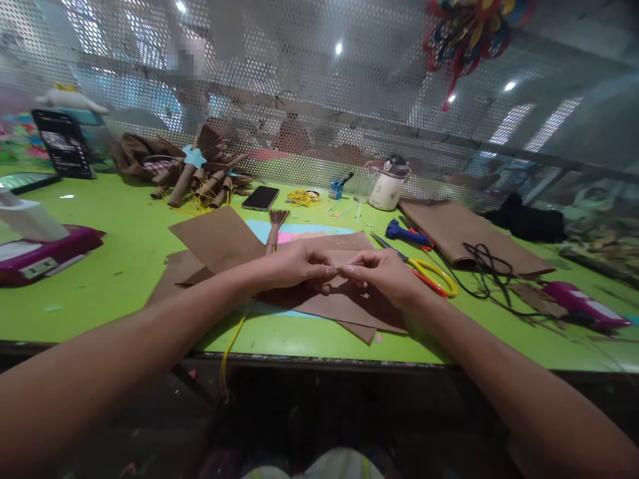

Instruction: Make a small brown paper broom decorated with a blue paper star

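My left hand (298, 267) and my right hand (383, 274) meet fingertip to fingertip over the table's middle. Thumb and forefinger are pinched on each; whatever lies between them is too small to make out. Below them, brown paper sheets (319, 303) overlap on pale blue paper (259, 229). A squarish brown piece of paper (219, 239) sticks up left of my left hand. Just behind that hand stands a small brown paper roll with a fringed end (273, 229). Scissors with yellow and orange handles (434, 276) lie beside my right hand.
Fringed paper rolls (204, 183) are heaped at the back left. Behind the sheets are a phone (260, 197), yellow string (303, 197), a small blue bottle (336, 190) and a white flask (388, 186). A blue tool (405, 233) and black cord (486, 273) lie right.
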A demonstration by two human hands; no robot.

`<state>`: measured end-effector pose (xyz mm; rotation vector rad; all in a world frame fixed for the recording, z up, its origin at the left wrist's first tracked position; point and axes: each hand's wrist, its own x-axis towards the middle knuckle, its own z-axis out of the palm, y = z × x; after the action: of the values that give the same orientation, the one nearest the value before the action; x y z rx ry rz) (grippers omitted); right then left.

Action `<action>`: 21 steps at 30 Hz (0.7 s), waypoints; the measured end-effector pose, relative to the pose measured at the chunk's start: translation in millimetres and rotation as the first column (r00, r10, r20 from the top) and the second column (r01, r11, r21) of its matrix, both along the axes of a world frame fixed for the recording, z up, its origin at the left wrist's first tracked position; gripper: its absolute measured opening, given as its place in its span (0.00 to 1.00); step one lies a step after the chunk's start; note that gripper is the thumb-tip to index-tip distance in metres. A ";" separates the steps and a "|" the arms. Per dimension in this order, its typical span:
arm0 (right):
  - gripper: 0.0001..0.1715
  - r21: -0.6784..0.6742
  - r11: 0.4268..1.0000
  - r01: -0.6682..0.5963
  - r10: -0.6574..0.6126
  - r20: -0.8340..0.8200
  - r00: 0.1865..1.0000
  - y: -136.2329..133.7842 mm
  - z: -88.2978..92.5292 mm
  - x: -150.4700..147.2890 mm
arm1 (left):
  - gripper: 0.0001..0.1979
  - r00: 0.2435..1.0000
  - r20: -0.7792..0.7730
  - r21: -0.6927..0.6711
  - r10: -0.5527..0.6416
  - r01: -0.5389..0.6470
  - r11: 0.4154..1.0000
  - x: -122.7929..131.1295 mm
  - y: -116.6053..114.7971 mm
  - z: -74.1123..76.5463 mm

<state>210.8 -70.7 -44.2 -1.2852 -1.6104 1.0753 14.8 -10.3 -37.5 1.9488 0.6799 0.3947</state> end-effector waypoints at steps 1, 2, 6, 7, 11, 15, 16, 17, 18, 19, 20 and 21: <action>0.16 -0.012 1.000 0.012 -0.012 -0.021 1.000 0.6 -0.1 0.4 | 0.16 1.000 -0.003 0.015 0.006 -0.006 1.000 0.1 -0.3 0.2; 0.16 -0.019 1.000 0.021 -0.022 -0.039 0.999 1.1 -0.2 0.7 | 0.16 1.000 -0.006 0.025 0.006 -0.006 1.000 0.2 -0.4 0.4; 0.15 -0.026 0.999 0.038 -0.040 -0.086 0.995 2.3 -1.8 1.9 | 0.15 0.999 0.003 0.011 -0.051 0.051 0.999 0.2 0.4 0.4; 0.15 -0.023 0.999 0.041 -0.043 -0.087 0.995 2.4 -2.2 2.2 | 0.15 0.998 0.002 0.008 -0.062 0.062 0.998 0.2 0.9 0.0; 0.16 0.007 0.999 0.037 -0.036 -0.050 0.998 2.5 -2.6 1.5 | 0.15 0.998 -0.024 0.048 -0.053 0.054 0.997 0.3 2.8 -2.8; 0.16 0.047 0.999 0.026 -0.027 0.020 0.999 1.5 -1.8 -2.7 | 0.15 0.998 -0.033 0.096 -0.044 0.047 0.994 0.4 2.7 -4.6; 0.16 0.041 0.999 0.022 -0.023 0.022 0.999 1.1 -1.7 -3.5 | 0.14 0.998 -0.031 0.095 -0.052 0.055 0.994 0.5 2.3 -4.5; 0.16 0.030 0.999 0.018 -0.019 0.015 1.000 0.8 -1.6 -3.9 | 0.14 0.998 -0.027 0.089 -0.061 0.063 0.994 0.7 1.8 -4.0; 0.16 0.017 1.000 0.014 -0.014 0.002 1.000 0.6 -1.6 -3.9 | 0.13 0.997 -0.026 0.084 -0.069 0.070 0.994 0.8 1.3 -3.1; 0.17 0.005 1.000 0.013 -0.012 -0.016 1.000 0.6 -1.6 -3.4 | 0.13 0.997 -0.028 0.083 -0.074 0.076 0.994 1.0 0.7 -1.9; 0.16 -0.002 1.000 0.018 -0.018 -0.032 0.999 0.7 -1.6 -2.3 | 0.13 0.996 -0.034 0.088 -0.080 0.082 0.993 1.1 0.0 -0.4; 0.16 -0.004 1.000 0.028 -0.029 -0.044 0.999 1.2 -1.5 -0.8 | 0.13 0.995 -0.043 0.097 -0.085 0.089 0.991 1.1 -0.6 1.4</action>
<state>210.0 -69.5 -45.7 -1.2747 -1.5539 1.0821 15.9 -10.9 -36.2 2.0764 0.6071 0.3430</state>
